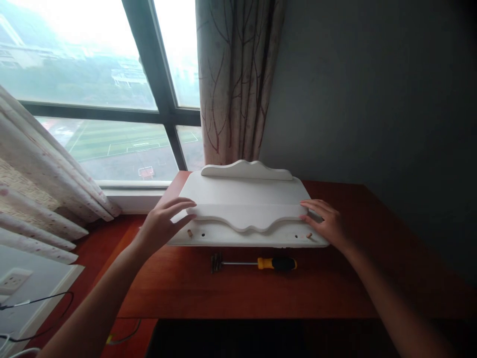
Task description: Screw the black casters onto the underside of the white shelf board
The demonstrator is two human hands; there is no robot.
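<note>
A white panel with one wavy edge [248,214] lies over a larger white board [246,239]. My left hand [169,215] pinches its left end between thumb and fingers, and my right hand [325,219] does the same at the right end. Wooden dowels stand up from the board at the left [190,233] and right [309,235], each beside a small dark hole. Another wavy white piece [246,170] stands upright along the board's far edge. In front of the board lie a yellow and black screwdriver [278,263] and several screws [215,262].
Everything rests on a reddish-brown wooden table [238,298]. A window with dark frames [162,117] is at the left, a patterned curtain [238,84] hangs behind, and a grey wall [354,99] rises at the right. Cables [48,298] and a socket [14,281] are at lower left.
</note>
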